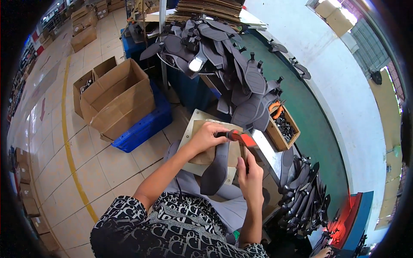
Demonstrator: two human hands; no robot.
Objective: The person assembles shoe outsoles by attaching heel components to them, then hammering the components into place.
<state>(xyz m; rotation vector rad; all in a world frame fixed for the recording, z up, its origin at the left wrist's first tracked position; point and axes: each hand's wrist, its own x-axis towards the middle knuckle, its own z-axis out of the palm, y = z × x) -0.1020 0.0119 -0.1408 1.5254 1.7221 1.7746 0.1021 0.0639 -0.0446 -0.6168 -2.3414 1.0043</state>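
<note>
Centre of frame: the left hand [205, 136] presses its curled fingers on the upper end of a long, dark grey, paddle-shaped flat part [216, 165]. The right hand [250, 171] is closed around a red-handled tool [241, 138] at that same end. The part lies lengthwise on a brown board [198, 129]. Upper centre: a heap of like parts [228, 51]. Left: open cardboard boxes [116, 96].

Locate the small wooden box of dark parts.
Head view, right of centre: the wooden box sits on the green bench, just beyond the right hand.
</note>
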